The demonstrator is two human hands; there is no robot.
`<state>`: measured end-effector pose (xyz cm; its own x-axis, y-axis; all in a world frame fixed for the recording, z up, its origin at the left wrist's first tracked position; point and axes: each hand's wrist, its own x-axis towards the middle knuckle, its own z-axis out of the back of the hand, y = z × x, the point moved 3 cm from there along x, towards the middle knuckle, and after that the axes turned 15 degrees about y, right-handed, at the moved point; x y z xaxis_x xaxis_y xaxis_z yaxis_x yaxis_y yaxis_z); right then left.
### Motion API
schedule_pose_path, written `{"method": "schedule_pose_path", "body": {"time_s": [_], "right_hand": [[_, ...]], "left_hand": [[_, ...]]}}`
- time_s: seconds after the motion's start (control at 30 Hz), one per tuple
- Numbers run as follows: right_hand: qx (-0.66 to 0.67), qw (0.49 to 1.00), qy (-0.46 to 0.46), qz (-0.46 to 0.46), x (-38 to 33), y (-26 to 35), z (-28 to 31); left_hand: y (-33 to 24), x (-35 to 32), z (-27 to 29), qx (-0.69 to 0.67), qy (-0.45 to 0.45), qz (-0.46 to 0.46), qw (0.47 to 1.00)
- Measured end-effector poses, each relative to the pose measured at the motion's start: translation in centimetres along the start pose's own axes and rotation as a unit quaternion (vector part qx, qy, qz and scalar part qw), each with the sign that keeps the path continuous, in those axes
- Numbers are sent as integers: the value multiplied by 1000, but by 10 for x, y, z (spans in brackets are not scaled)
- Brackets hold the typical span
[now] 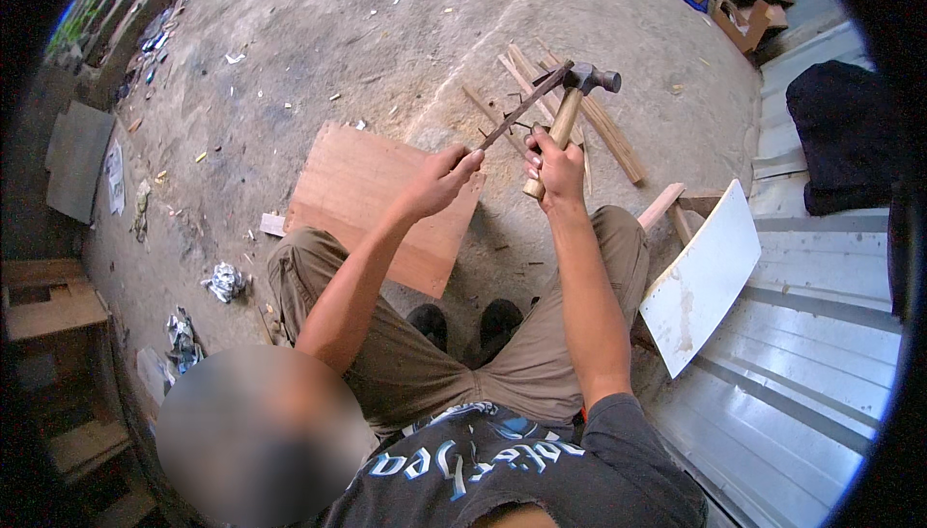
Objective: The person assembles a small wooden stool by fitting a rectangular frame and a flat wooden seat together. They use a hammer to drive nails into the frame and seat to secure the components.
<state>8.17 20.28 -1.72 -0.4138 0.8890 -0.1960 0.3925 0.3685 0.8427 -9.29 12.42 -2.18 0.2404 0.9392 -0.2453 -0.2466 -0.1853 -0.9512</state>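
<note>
Both arms (352,306) (594,306) forward, right grip (558,169) around hammer (567,117).

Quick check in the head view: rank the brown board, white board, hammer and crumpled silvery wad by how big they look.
Largest to smallest, by visible area:
1. Brown board
2. White board
3. Hammer
4. Crumpled silvery wad

Both arms reach forward from where the person sits, knees (307,260) spread and feet (427,326) close together. I see the left forearm (359,282) slanting inward, the right forearm (591,301) running straighter. The left hand (443,180) is curled tight; near it, without touching, the right hand (559,173) clenches firmly.
</note>
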Motion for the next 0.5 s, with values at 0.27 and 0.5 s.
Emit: {"method": "schedule_pose_path", "body": {"time_s": [0.27,0.5], "right_hand": [[-24,999,-11,24,-5,3,-4],[-28,998,-54,24,-3,-5,-3]], "left_hand": [[5,-1,-2,-123,64,51,989],[10,4,-1,-33,36,32,998]]}}
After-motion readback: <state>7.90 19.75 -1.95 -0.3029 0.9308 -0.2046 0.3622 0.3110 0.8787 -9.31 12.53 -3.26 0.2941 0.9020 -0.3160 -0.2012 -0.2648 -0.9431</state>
